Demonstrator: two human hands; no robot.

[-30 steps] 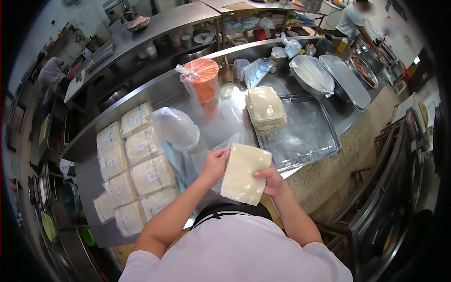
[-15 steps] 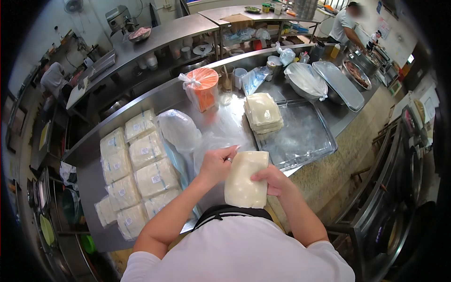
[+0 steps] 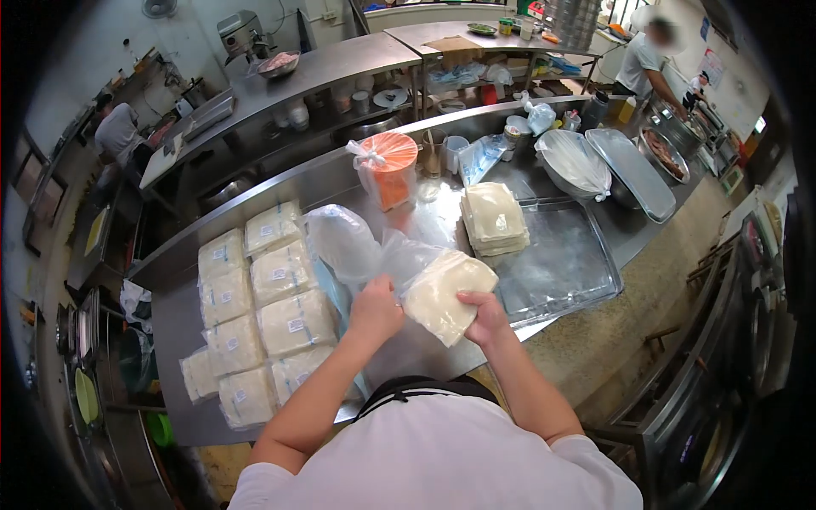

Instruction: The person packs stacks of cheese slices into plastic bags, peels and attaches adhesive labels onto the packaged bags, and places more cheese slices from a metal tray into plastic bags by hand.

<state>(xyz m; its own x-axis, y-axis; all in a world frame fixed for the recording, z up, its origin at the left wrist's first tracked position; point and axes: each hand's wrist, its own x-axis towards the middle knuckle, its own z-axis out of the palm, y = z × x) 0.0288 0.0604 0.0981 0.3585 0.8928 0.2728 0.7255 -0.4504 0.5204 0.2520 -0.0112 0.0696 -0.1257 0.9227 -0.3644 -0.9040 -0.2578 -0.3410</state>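
Note:
Pale, square flat sheets (image 3: 449,293) are held in front of me, tilted, by my right hand (image 3: 486,317), its thumb on top. My left hand (image 3: 376,311) is closed at the edge of a clear plastic bag (image 3: 410,255), which reaches to the sheets' upper left side. Beyond my right hand a stack of similar sheets (image 3: 495,214) lies at the left end of a metal tray (image 3: 565,255). Several packed, labelled bags of sheets (image 3: 293,323) lie in rows on the left of the steel table.
A clear bag pile (image 3: 342,242) lies beside the packs. Behind stand an orange container (image 3: 393,174), a plastic-covered bowl (image 3: 574,161) and a lidded metal pan (image 3: 633,174). One person (image 3: 643,64) works at the back right, another (image 3: 119,134) at the far left.
The sheets have turned and moved up toward the table. My left hand has moved slightly left, and the clear bag now stretches between it and the sheets.

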